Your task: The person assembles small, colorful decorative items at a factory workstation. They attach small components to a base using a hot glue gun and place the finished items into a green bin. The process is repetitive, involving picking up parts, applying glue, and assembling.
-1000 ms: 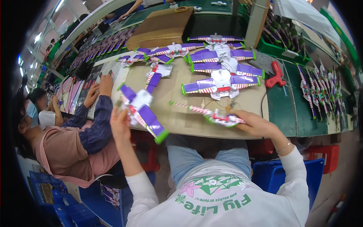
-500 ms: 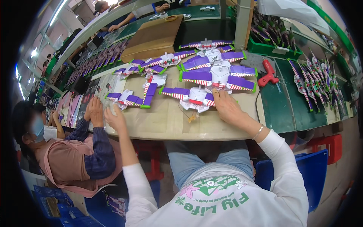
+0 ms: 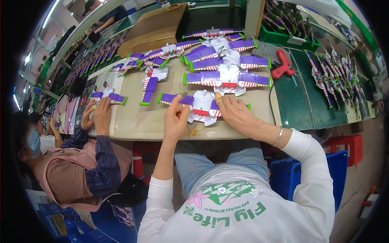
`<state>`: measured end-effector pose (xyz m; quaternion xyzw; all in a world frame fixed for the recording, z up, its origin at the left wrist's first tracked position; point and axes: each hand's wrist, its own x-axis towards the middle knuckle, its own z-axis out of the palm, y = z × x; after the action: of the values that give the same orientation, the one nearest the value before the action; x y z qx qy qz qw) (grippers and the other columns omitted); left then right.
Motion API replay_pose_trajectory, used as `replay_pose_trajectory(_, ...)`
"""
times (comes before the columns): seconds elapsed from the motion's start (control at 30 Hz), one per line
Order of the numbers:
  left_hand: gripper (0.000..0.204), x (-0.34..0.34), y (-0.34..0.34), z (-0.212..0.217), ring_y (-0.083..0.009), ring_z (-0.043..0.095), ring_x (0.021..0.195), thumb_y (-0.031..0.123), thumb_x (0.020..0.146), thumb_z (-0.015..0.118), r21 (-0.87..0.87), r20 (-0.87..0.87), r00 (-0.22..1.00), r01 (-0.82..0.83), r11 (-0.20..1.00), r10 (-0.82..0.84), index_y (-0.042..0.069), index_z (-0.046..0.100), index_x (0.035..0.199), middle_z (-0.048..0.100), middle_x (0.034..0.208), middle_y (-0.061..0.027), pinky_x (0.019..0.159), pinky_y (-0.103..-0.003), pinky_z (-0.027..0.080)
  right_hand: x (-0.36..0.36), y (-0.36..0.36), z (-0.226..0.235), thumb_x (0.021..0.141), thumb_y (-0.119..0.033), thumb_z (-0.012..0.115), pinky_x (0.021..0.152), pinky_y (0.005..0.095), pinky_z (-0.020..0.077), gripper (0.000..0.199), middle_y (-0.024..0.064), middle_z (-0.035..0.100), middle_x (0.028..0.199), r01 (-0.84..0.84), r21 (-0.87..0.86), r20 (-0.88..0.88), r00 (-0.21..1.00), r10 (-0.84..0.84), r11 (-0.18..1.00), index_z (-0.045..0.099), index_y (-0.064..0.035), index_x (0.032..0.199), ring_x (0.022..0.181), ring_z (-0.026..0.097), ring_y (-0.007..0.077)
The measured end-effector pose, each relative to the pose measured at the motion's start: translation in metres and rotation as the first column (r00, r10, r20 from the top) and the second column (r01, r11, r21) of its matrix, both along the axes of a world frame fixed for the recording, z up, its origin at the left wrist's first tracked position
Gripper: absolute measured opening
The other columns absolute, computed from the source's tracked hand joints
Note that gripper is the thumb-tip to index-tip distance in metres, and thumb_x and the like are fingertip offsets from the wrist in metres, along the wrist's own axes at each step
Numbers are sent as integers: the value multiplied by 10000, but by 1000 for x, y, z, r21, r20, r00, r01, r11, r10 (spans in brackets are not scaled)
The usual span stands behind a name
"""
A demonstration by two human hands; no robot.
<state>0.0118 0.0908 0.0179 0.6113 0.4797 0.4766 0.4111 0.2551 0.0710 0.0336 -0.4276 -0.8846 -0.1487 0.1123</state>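
Note:
A white and purple toy wing pack (image 3: 201, 103) with red-striped wing edges and green tips lies nearest me on the table. My left hand (image 3: 176, 121) is at its left wing, fingers curled together; whether they grip anything is hidden. My right hand (image 3: 237, 114) covers its right wing, fingers closed over the edge, a tan cover on one finger. A thin wire with a small yellowish piece (image 3: 193, 132) hangs by its lower edge. Just beyond lies another winged piece (image 3: 229, 77), with several more stacked behind.
A red glue gun (image 3: 283, 67) rests at the right, its cable running down the table. Bundled wing packs (image 3: 333, 79) stand farther right, beside a green crate (image 3: 289, 38). A cardboard box (image 3: 152, 30) sits at the back. At left, a co-worker's hands (image 3: 99, 115) are beside another wing pack (image 3: 107, 96).
My left hand has moved right, from near the co-worker to the nearest wing pack's left wing. One wing pack has shifted left to the co-worker's hands. The whole view has shifted slightly.

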Motion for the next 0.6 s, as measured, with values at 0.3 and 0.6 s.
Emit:
replay_pose_trajectory(0.3,241,9,-12,21,-67,453,633,46,881,644,60,-155,987,55,997,-45,20,681,1118,453,639,49,620,-231,352,-1,0,-1,813,-74,538,670,300,505,549,121,545,942,-43,21,-26,999,44,999,462,126,1318,906,551,225)
replay_pose_trajectory(0.6,111,38,-50,1,-261,555,654,114,778,767,595,-535,820,194,780,204,30,694,789,550,639,-72,631,-338,416,-1,-4,-6,842,-64,520,726,326,512,579,154,549,1009,-30,-78,-90,996,23,996,392,146,1366,932,551,259)
